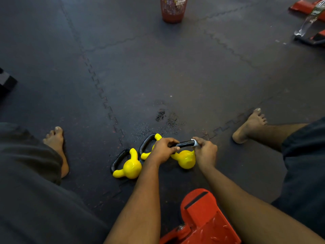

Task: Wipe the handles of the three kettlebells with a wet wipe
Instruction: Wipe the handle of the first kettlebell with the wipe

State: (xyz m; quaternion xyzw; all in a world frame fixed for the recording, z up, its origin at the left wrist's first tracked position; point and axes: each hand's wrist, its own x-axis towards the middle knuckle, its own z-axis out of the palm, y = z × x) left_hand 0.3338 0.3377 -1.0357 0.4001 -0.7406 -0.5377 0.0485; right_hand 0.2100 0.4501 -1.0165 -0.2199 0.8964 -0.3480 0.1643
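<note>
Person sits low with bare feet spread on the rubber floor [175, 76]. Three yellow kettlebells lie in a row between the feet, in easy reach of both arms.

The right kettlebell [185, 160] is the one being worked. It is tipped so its black handle [182, 143] runs crosswise under the hands.

- **Left hand** [163, 151]: wraps the handle's left end, fingers curled over the bar and holding it. This reads as a steadying grip, so the bell doesn't roll while the other hand rubs.
- **Right hand** [204, 153]: fingers closed, pinching the wet wipe [194, 142] around the handle's right end. Only a small white bit shows past the knuckles, so how much of the bar it wraps is hard to tell.

The middle kettlebell [145, 155] lies just behind the left hand and is partly hidden by it, its handle pointing away. The left kettlebell [132, 166] lies close beside that one with its handle out to the left. Neither is touched. Their handles are exposed and clear of each other, which suits taking them one at a time.

My read is that the wipe is at the end of one handle's bar, so this handle is under way.

A red mesh basket [173, 11] stands well apart on the far side, likely for the used wipe. Red metal equipment [202, 219] sits near, between the forearms. A clear bottle [306, 23] is at the far right.
</note>
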